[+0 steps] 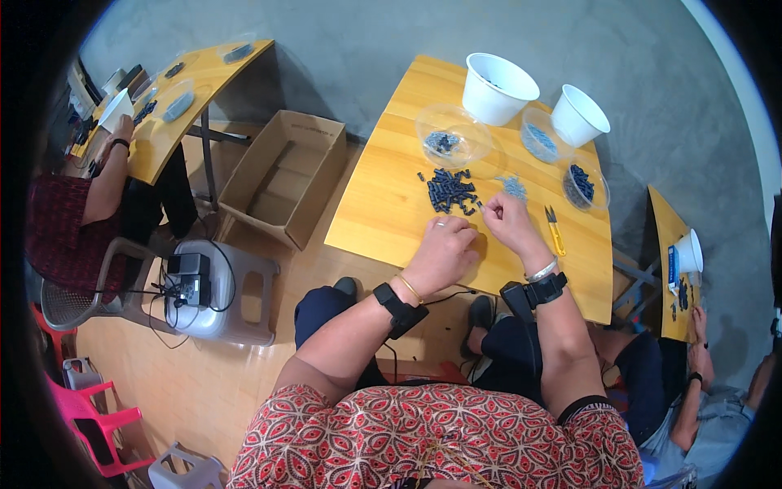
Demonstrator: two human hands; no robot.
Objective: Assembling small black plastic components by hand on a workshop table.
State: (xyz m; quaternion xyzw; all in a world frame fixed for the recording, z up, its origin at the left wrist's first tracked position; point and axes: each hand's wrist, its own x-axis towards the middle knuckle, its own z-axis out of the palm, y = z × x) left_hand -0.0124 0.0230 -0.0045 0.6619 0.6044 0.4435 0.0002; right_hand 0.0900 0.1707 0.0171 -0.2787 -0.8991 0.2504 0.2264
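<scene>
Right now, the person has both bare hands over the front half of the wooden table (366, 204), working on small parts. Right hand (510, 225): thumb and forefinger brought together, apparently pinching a small piece (481, 205) just beside the dark pile; too small to tell its kind. Left hand (444, 247): palm down, fingers bent and loosely gathered near the tabletop; whether they hold anything is hidden, can't tell.

Parts: loose pile of short dark pieces (450, 192) lies just beyond the left hand; small heap of light grey bits (513, 187) sits just beyond the right hand. Behind the dark pile, a clear bowl (481, 151) has grey and dark pieces in it. Right side has a dish of dark pieces (601, 197) and, nearer the back, a dish of light grey bits (533, 153). Two white tubs stand at the back, a larger one (497, 102) and a smaller one (582, 120). Yellow-handled snips (555, 231) lie right of the right hand, not touched.

Step in hand, as judged: fingertip handling of single pieces, between picking and placing. Next move would call for a light, exact pinch and the left fingers steadying, without scattering the pile.
</scene>
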